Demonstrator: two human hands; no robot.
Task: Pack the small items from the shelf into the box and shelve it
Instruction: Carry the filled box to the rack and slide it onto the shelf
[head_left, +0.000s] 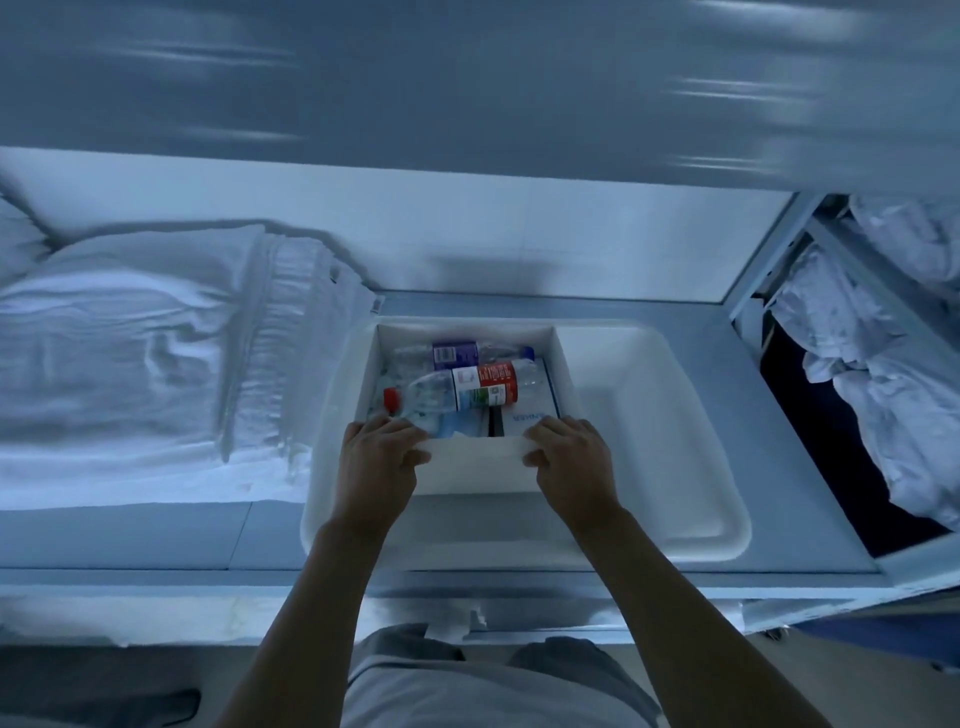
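Head view | both hands (382, 457) (569, 454) grip box (470, 475) front wall | red-label bottle (457, 392) – print probably unreadable

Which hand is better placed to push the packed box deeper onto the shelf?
Neither clearly: the left hand and the right hand both grip the box's near wall, one at each end, so pushing with both looks steadiest.

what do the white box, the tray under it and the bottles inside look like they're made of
White box: probably matte card or foam board; thin flat walls, no shine. Both hands, left and right, grip its near wall.
Tray: likely moulded plastic or foam; rounded rim, smooth dull white.
Red-label bottle and purple-label bottle: clear glossy plastic, see-through with printed labels.
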